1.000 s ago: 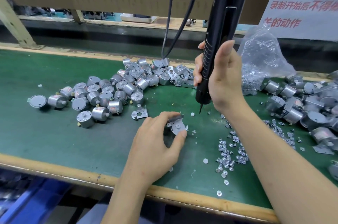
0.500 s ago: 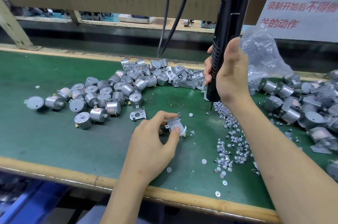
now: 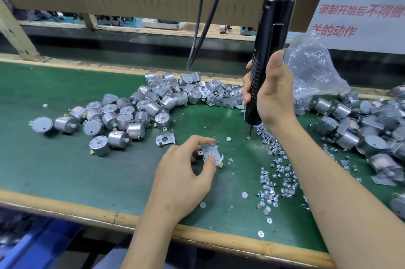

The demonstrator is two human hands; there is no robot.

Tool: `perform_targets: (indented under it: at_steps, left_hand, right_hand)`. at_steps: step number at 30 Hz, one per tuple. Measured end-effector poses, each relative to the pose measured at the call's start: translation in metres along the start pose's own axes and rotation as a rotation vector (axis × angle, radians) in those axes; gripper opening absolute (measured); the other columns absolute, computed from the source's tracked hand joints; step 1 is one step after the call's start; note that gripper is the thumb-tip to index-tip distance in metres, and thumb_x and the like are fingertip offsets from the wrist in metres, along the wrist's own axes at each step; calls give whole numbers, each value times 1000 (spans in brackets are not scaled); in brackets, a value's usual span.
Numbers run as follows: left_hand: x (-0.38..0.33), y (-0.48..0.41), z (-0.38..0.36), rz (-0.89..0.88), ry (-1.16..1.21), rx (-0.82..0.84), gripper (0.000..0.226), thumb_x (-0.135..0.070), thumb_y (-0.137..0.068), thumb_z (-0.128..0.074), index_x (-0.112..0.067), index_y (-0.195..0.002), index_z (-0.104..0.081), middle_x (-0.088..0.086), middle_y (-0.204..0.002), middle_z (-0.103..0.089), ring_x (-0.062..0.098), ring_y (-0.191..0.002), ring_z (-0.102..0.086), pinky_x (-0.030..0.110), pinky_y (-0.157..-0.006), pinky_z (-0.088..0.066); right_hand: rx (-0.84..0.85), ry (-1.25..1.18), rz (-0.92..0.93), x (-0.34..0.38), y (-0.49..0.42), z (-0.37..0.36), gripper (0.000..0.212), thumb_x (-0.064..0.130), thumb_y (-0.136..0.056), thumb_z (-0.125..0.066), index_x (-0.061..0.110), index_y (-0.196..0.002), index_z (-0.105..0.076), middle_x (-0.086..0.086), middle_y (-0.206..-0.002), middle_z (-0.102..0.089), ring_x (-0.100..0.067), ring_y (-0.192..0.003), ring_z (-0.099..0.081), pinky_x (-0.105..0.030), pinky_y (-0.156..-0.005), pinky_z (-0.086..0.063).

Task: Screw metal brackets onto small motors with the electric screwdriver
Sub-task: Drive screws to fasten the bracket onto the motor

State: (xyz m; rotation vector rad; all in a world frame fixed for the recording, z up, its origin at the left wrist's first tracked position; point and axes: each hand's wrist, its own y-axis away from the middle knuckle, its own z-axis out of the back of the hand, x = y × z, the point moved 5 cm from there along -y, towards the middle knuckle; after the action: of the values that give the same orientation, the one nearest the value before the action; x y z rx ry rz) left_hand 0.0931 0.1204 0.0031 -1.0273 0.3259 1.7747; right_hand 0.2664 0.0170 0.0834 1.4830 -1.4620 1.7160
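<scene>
Left hand (image 3: 182, 172) pinching motor w/ bracket (image 3: 211, 153), right hand (image 3: 274, 95) gripping electric screwdriver (image 3: 268, 58), bit over screws (image 3: 276, 172).

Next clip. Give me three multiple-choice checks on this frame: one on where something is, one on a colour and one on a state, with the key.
1. Where is the tip of the electric screwdriver?
A. on the motor with a bracket
B. at the edge of the loose screws
C. out of view above the frame

2. What colour is the bench mat?
A. green
B. red
C. white

3. What is the left hand doing?
A. lying flat, empty
B. pinching the motor with a bracket
C. holding the electric screwdriver

Key:
1 B: the bit points down at the far end of the loose screws, apart from the held motor.
2 A: the mat is plainly green.
3 B: thumb and fingers pinch the bracketed motor.
</scene>
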Motion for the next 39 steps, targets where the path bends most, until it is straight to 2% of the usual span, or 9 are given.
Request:
perform_targets:
  at_steps: [3,10,14,16,19,23,27,32,39]
  left_hand:
    - [0,0,0,0,-5,-2,29,-45,-80,-54,-51,-108,-59,-32,-96,-57,0,-92,-54,22,-78,-46]
    - [3,-1,-1,21,12,-5,25,-35,-88,-62,-50,-108,-60,-26,-89,-60,1,-92,-54,26,-80,-47]
    - [2,-1,-1,15,5,-7,25,-36,-88,-64,-50,-108,-61,-26,-89,-61,1,-92,-55,27,-81,-48]
    - [0,-1,0,1,1,-10,25,-44,-85,-65,-51,-108,-60,-28,-92,-62,0,-93,-55,24,-80,-47]
    - [0,0,-1,-12,-36,13,40,-55,-76,-70,-53,-113,-56,-31,-96,-60,-3,-98,-53,20,-80,-44]
    - [2,0,-2,-1,-82,21,53,-45,-77,-75,-50,-122,-49,-30,-97,-57,-3,-98,-53,23,-83,-44]
    - [3,0,-1,-8,-63,16,46,-42,-76,-79,-47,-115,-54,-29,-94,-60,-3,-96,-54,26,-83,-47]
    - [1,1,-2,-20,-57,36,44,-45,-73,-82,-48,-109,-57,-27,-94,-61,-3,-97,-53,27,-84,-47]
    - [3,-1,-2,-19,-80,33,44,-46,-70,-83,-45,-107,-58,-21,-94,-60,-7,-95,-52,11,-79,-40]
  right_hand:
    - [3,-9,2,0,0,-2,100,98,-62,-47,3,-95,-51,0,-57,-50,-19,-43,-45,-28,-47,-42]
    - [7,-17,-4,-2,1,-3,98,98,-62,-49,5,-94,-51,1,-57,-50,-18,-43,-45,-27,-48,-42]
    - [13,-18,1,-2,1,-4,109,98,-61,-49,-6,-94,-49,-1,-58,-49,-18,-43,-45,-28,-48,-42]
    - [19,-16,4,-2,2,-4,111,98,-61,-49,-9,-94,-47,0,-58,-49,-18,-43,-45,-27,-48,-41]
    - [23,-14,5,-2,2,-3,112,97,-61,-49,-10,-95,-47,1,-58,-50,-17,-44,-46,-27,-48,-42]
    - [26,-9,5,-1,2,-5,115,98,-60,-50,-11,-97,-47,0,-58,-50,-18,-44,-46,-28,-47,-43]
    - [28,-19,26,5,5,-7,105,94,-63,-51,-6,-97,-49,-1,-60,-49,-17,-46,-47,-30,-47,-46]
    - [99,-87,67,20,12,-21,80,82,-71,-54,6,-97,-50,-1,-61,-52,-18,-46,-49,-32,-48,-46]
    - [157,-195,98,32,26,-46,74,78,-74,-51,8,-97,-54,1,-61,-55,-20,-44,-48,-31,-47,-42]
